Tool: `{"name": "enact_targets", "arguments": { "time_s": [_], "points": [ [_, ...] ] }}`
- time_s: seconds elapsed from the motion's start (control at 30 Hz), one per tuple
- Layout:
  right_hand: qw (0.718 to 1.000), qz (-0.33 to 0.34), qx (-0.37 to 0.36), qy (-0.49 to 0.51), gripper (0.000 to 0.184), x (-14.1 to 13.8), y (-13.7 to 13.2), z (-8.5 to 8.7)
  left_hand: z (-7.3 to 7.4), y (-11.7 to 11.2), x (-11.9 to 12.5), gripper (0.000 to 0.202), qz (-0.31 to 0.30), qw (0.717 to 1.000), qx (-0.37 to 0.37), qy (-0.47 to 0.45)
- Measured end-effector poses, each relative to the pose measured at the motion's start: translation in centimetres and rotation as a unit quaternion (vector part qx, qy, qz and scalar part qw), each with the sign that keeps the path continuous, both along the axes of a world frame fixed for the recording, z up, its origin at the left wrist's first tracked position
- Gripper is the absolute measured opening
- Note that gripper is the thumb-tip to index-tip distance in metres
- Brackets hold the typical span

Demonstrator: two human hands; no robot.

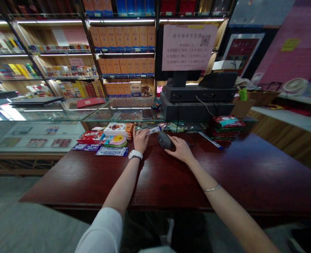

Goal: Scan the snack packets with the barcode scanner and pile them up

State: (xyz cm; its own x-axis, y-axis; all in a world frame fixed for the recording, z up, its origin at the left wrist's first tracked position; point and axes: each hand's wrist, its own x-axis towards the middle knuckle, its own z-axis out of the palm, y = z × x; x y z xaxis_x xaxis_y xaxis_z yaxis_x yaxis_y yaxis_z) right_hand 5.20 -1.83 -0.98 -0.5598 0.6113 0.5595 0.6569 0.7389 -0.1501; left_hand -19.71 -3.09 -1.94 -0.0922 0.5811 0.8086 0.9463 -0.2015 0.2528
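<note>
- Left hand point(141, 140): grasping a small white packet point(154, 130), held just ahead of the fingers.
- Right hand point(180, 149): open, fingers resting on a dark grey scanner point(164, 140) at its left.
- Snack packets point(112, 151): left of the left hand, on a dark red counter point(240, 172).

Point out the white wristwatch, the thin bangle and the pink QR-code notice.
White wristwatch point(135, 154): head view, point on the strap.
Thin bangle point(212, 188): head view, point on the metal band.
Pink QR-code notice point(189, 47): head view, point on the sheet's printed middle.

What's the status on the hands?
Left hand pinching small white packet. Right hand touching dark rounded device. Wrapped snack packs left of both.
</note>
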Motion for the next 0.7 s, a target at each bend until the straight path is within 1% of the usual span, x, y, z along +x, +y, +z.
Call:
{"name": "enact_targets", "arguments": {
  "time_s": [0.1, 0.27, 0.33, 0.5, 0.7],
  "points": [
    [1.0, -0.02, 0.0, 0.003, 0.075, 0.2, 0.5, -0.2, 0.0, -0.1, 0.1, 0.019, -0.002, 1.0, -0.012, 0.0],
    [0.996, -0.09, 0.001, 0.01, 0.075, 1.0, 1.7, -0.8, -0.1, 0.0, 0.2, 0.019, -0.006, 1.0, -0.025, 0.007],
    [0.994, -0.108, -0.006, 0.005, 0.075, 1.3, 2.2, -1.2, -0.1, 0.1, 0.4, 0.019, -0.011, 1.0, -0.025, 0.01],
    [0.993, -0.116, -0.028, -0.017, 0.073, 1.7, 3.1, -2.1, -0.1, 0.2, 0.9, 0.019, -0.023, 0.999, -0.023, 0.018],
    [0.991, -0.111, -0.047, -0.054, 0.075, 1.3, 3.7, -2.9, 0.1, 0.0, 1.2, 0.017, -0.033, 0.999, -0.023, 0.027]
  ]
}}
